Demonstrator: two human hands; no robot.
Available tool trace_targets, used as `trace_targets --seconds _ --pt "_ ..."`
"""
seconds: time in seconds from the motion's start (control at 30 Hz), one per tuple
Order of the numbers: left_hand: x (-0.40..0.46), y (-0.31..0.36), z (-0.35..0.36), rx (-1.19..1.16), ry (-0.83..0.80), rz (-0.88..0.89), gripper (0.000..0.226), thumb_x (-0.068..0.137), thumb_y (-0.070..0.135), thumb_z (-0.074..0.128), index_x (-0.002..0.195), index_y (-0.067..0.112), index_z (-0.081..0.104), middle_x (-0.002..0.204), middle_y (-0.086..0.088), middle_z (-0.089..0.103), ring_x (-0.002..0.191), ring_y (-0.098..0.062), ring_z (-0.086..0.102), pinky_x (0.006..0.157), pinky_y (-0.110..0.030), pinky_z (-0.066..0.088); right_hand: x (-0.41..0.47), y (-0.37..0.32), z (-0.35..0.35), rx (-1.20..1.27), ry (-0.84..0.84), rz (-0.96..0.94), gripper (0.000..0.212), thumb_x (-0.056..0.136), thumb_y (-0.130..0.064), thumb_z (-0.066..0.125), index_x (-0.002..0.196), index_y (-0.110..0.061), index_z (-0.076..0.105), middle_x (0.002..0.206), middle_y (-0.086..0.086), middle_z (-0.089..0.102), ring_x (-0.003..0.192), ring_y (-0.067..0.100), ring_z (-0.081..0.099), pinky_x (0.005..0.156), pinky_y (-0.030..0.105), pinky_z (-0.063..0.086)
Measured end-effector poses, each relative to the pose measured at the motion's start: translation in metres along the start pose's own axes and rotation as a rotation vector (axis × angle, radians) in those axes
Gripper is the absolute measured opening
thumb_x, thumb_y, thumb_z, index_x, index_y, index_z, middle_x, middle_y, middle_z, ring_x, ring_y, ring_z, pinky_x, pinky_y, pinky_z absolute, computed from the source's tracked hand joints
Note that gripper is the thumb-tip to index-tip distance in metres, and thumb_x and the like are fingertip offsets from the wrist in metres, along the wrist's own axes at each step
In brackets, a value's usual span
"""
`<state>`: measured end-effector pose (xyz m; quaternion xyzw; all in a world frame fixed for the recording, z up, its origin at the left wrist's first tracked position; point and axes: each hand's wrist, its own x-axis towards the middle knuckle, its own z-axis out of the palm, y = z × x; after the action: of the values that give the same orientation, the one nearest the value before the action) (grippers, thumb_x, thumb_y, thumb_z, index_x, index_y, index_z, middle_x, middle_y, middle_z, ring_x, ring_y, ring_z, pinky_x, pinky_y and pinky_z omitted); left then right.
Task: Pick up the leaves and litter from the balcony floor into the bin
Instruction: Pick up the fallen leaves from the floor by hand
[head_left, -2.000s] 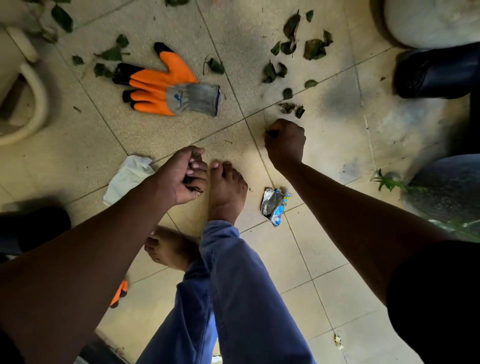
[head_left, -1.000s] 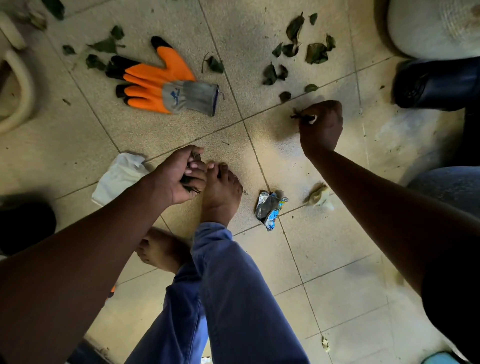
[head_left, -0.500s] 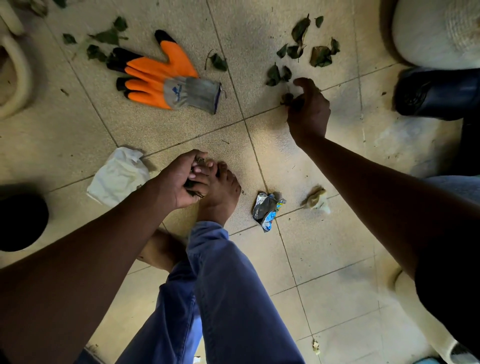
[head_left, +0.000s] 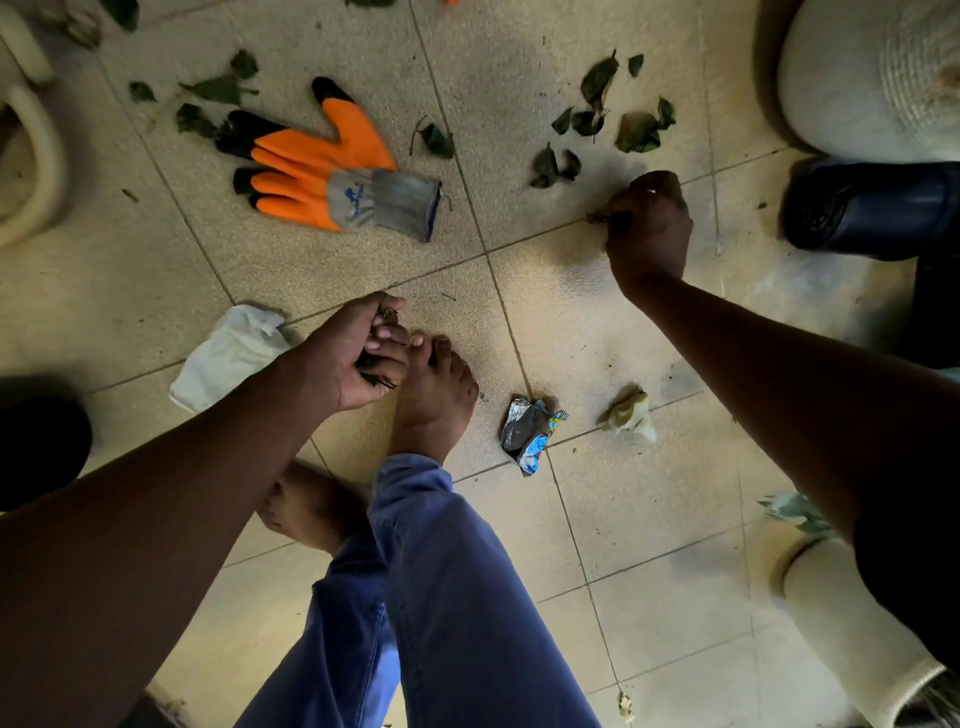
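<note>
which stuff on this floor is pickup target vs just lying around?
Job:
- leaf cluster ahead of the right hand, which pinches a leaf
- leaves beyond the glove
- leaves bunched in the left hand
- crumpled wrapper
- crumpled scrap
- white tissue

Lying about:
- orange glove
- dark pot
- white pot

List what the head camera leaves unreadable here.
- Bin: none identifiable in the head view.
- Leaves in the left hand: curled fingers hide how many.
- What the right hand pinches: fingers cover most of it.
- Crumpled wrapper: print too small to read.
- Dark container: cut by the right edge.
</note>
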<state>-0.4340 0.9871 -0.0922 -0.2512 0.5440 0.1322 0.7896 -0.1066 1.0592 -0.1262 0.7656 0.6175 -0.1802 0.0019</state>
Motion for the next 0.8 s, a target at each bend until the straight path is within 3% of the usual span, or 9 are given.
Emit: trace_targets --seconds 0.07,0.23,0.3,0.4,0.47,0.57,0.63,0.7,0.8 --pt "0.004 0.002 -0.001 0.000 0.005 0.010 0.042 0.095 0.026 0.054 0.058 0.026 0.034 0.048 0.010 0.030 0.031 -0.002 0.024 0.038 -0.015 0.006 0.002 0.002 0.001 0.006 -0.011 0.000 0.013 0.092 -0.006 0.064 0.092 -0.014 0.076 0.107 0.007 0.071 0.095 0.022 0.067 0.083 0.027 0.054" --pt "0.008 0.000 -0.002 -0.001 0.012 0.003 0.042 0.095 0.026 0.054 0.059 0.026 0.034 0.048 0.009 0.031 0.032 -0.002 0.024 0.034 -0.015 0.009 0.004 -0.035 -0.003 0.137 0.009 -0.078 0.015 0.093 -0.009 0.058 0.094 -0.015 0.072 0.092 0.001 0.074 0.083 0.014 0.067 0.072 0.022 0.047" --pt "0.007 -0.001 -0.002 0.001 0.012 0.006 0.042 0.095 0.026 0.054 0.058 0.026 0.033 0.047 0.009 0.032 0.032 -0.002 0.024 0.033 -0.015 0.010 0.005 -0.051 0.001 0.208 0.027 -0.129 0.018 0.092 -0.008 0.060 0.107 -0.015 0.066 0.093 0.000 0.072 0.082 0.012 0.066 0.071 0.024 0.052" --pt "-0.002 0.007 0.001 0.012 -0.036 0.015 0.043 0.095 0.025 0.054 0.057 0.025 0.034 0.048 0.009 0.032 0.032 -0.002 0.023 0.035 -0.016 0.008 0.012 -0.057 0.013 0.222 0.038 -0.090 0.054 0.087 0.000 0.061 0.138 -0.017 0.054 0.111 0.003 0.073 0.096 0.012 0.066 0.082 0.023 0.052" --pt "0.023 -0.001 -0.010 -0.033 -0.016 0.034 0.042 0.097 0.026 0.054 0.058 0.025 0.035 0.051 0.008 0.033 0.033 -0.003 0.025 0.037 -0.015 0.010 0.018 -0.054 0.018 0.159 0.033 -0.026 0.040 0.092 -0.003 0.057 0.129 -0.018 0.064 0.112 0.005 0.071 0.100 0.016 0.065 0.081 0.023 0.050" --pt "0.041 -0.015 -0.014 -0.122 0.076 0.043 0.037 0.098 0.030 0.058 0.065 0.025 0.044 0.067 0.004 0.038 0.040 -0.008 0.033 0.043 -0.016 0.034 0.023 -0.050 0.021 0.140 0.016 0.105 0.025 0.091 -0.004 0.057 0.104 -0.016 0.075 0.108 0.006 0.071 0.098 0.022 0.067 0.077 0.022 0.047" --pt "0.032 -0.008 -0.018 -0.031 0.000 0.032 0.042 0.098 0.026 0.055 0.059 0.024 0.040 0.055 0.007 0.035 0.035 -0.004 0.028 0.039 -0.013 0.016 0.021 -0.049 0.019 0.158 0.026 0.131 0.025 0.088 -0.001 0.059 0.099 -0.015 0.077 0.112 0.006 0.070 0.101 0.023 0.067 0.082 0.021 0.048" --pt "0.009 0.000 -0.009 -0.029 -0.049 0.006 0.045 0.096 0.025 0.054 0.054 0.024 0.037 0.047 0.009 0.031 0.032 -0.002 0.023 0.037 -0.015 0.006 0.015 -0.049 0.012 0.147 0.011 0.025 0.020 0.091 -0.003 0.061 0.097 -0.014 0.076 0.126 0.002 0.060 0.110 0.023 0.064 0.090 0.018 0.048" --pt "-0.003 0.004 -0.004 -0.046 -0.061 0.014 0.045 0.096 0.025 0.054 0.054 0.024 0.037 0.047 0.009 0.029 0.032 -0.002 0.023 0.034 -0.015 0.009 0.011 -0.052 0.007 0.135 -0.013 -0.289 0.014 0.092 -0.005 0.066 0.100 -0.010 0.076 0.133 0.007 0.050 0.113 0.021 0.062 0.093 0.020 0.053"
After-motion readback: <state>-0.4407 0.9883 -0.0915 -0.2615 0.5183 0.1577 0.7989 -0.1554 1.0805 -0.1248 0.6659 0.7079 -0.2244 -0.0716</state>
